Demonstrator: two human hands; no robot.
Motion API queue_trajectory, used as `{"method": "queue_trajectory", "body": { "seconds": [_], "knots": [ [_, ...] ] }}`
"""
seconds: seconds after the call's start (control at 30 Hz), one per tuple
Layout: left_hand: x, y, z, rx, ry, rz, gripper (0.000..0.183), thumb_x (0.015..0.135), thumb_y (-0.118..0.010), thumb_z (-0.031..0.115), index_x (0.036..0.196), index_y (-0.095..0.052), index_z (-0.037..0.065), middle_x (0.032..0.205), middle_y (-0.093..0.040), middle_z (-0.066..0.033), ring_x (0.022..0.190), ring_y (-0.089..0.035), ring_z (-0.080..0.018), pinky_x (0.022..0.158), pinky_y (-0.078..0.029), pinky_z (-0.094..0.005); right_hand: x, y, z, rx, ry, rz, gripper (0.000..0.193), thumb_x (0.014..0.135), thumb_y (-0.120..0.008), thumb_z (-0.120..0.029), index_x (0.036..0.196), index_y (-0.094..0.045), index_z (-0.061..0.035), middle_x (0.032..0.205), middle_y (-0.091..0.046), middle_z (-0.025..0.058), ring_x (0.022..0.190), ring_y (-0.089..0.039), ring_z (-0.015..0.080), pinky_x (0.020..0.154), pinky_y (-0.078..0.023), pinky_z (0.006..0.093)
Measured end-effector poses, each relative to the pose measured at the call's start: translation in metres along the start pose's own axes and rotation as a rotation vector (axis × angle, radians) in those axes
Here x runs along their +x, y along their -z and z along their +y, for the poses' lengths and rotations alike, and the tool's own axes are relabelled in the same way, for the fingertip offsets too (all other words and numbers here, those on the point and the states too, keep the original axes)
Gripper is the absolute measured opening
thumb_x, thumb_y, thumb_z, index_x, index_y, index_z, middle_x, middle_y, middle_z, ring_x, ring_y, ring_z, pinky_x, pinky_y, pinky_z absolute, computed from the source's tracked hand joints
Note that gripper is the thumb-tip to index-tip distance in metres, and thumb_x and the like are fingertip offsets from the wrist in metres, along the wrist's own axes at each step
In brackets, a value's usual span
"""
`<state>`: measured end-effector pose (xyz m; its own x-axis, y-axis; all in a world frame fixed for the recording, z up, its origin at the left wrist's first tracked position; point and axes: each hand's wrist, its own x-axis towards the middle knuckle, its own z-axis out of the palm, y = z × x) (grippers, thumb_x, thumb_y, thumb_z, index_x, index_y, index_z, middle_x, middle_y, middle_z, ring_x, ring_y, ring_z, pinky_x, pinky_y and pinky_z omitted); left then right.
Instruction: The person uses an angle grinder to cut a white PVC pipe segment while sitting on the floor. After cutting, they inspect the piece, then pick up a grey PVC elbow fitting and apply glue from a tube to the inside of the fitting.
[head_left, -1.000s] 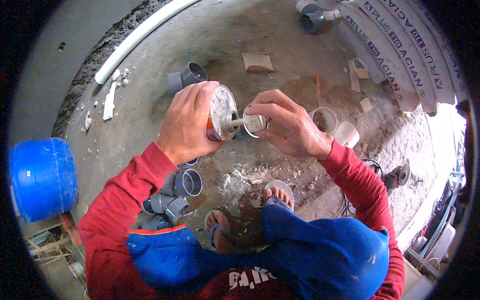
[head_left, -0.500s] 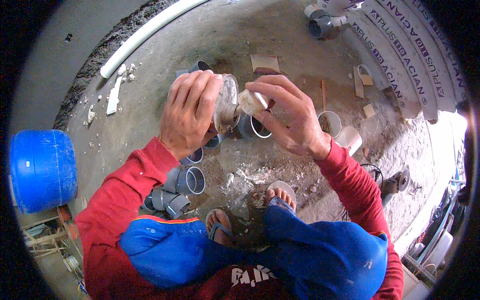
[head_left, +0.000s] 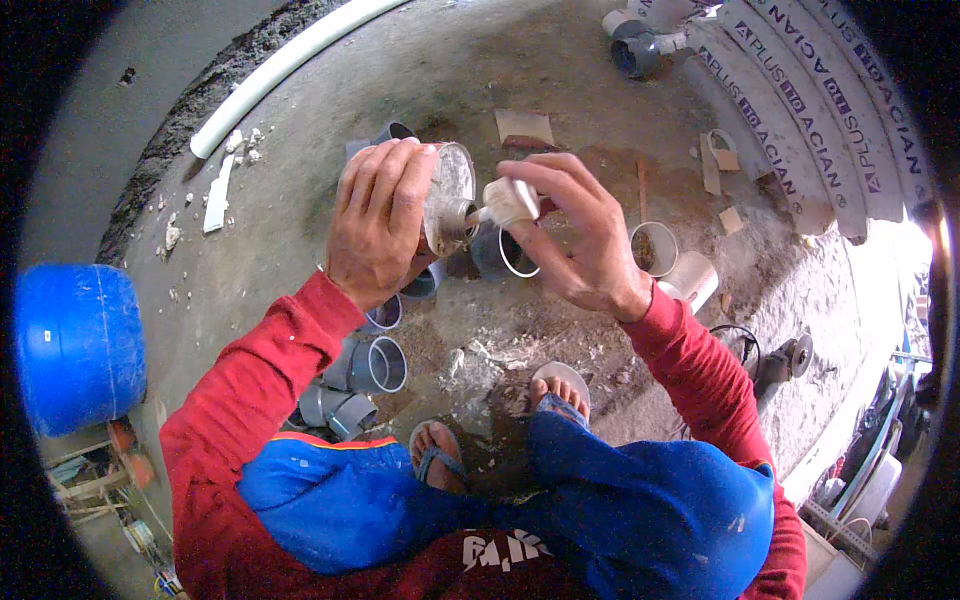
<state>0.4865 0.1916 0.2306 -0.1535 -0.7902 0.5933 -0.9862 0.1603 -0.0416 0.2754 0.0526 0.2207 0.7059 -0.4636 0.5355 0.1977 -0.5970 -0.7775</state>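
Note:
My left hand (head_left: 378, 220) is wrapped round a tin can (head_left: 455, 180), tipped sideways so that its whitish, smeared top and short neck face right. In my right hand (head_left: 585, 235) a white cap (head_left: 510, 202) is pinched between thumb and fingers. A thin stem runs from the cap to the neck of the can; its far end is hidden. Beneath the hands, grey pipe fittings lie on the ground, among them an elbow fitting (head_left: 350, 412) and a socket with a pale rim (head_left: 385, 364).
A blue barrel (head_left: 80, 345) stands at the left. A long pale pipe (head_left: 260, 90) lies at the far left, and large wrapped pipes (head_left: 800, 120) at the far right. An angle grinder (head_left: 783, 366) rests right of my feet, with short white pipe pieces (head_left: 692, 280) beyond it.
The cap has turned a little in my right hand and sits slightly farther from the can, with more of the stem showing. My left hand keeps its hold on the can.

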Motion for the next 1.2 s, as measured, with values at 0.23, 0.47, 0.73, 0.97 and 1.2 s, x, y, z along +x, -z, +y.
{"method": "queue_trajectory", "body": {
  "seconds": [0.23,0.47,0.73,0.97,1.2],
  "knots": [
    [-0.005,-0.004,-0.002,-0.044,0.072,0.023,0.092,0.069,-0.085,0.035,0.142,-0.040,0.002,0.133,-0.051,-0.0194,0.124,-0.051,-0.0391,0.105,-0.040,-0.0525,-0.025,0.004,0.007,0.393,-0.502,0.043,0.041,0.093,-0.058,-0.011,0.132,-0.057,0.0001,0.108,-0.064,0.0046,0.094,-0.061,0.0121,0.086,-0.050,0.0277],
    [-0.003,-0.007,-0.001,-0.069,0.109,0.041,0.096,0.062,-0.090,0.028,0.141,-0.040,0.003,0.134,-0.051,-0.0199,0.124,-0.051,-0.0396,0.105,-0.040,-0.0513,-0.037,-0.001,0.021,0.676,-0.665,0.088,0.039,0.098,-0.052,-0.015,0.133,-0.055,0.0018,0.113,-0.064,0.0088,0.095,-0.063,0.0153,0.081,-0.052,0.0291],
    [-0.001,-0.008,0.003,-0.107,0.141,0.038,0.098,0.058,-0.091,0.022,0.140,-0.041,0.004,0.132,-0.052,-0.0180,0.123,-0.052,-0.0381,0.104,-0.040,-0.0506,-0.059,0.011,0.047,0.897,-0.821,0.105,0.043,0.099,-0.047,-0.015,0.138,-0.050,0.0019,0.111,-0.063,0.0093,0.093,-0.062,0.0180,0.077,-0.050,0.0291],
    [-0.011,-0.008,-0.003,-0.119,0.144,0.020,0.105,0.053,-0.092,0.017,0.143,-0.040,0.006,0.136,-0.052,-0.0171,0.126,-0.051,-0.0375,0.107,-0.039,-0.0482,-0.063,0.049,0.085,0.227,-0.801,-0.111,0.036,0.097,-0.055,-0.022,0.126,-0.064,-0.0026,0.103,-0.068,0.0056,0.085,-0.065,0.0167,0.073,-0.054,0.0299],
    [-0.013,-0.006,-0.003,-0.116,0.155,0.009,0.104,0.053,-0.092,0.016,0.142,-0.041,0.007,0.134,-0.052,-0.0161,0.124,-0.052,-0.0364,0.106,-0.041,-0.0481,-0.048,0.032,0.102,-0.479,-0.162,-0.440,0.041,0.083,-0.069,-0.013,0.124,-0.065,-0.0063,0.102,-0.066,0.0148,0.088,-0.066,0.0325,0.079,-0.054,0.0384]
  ]
}}
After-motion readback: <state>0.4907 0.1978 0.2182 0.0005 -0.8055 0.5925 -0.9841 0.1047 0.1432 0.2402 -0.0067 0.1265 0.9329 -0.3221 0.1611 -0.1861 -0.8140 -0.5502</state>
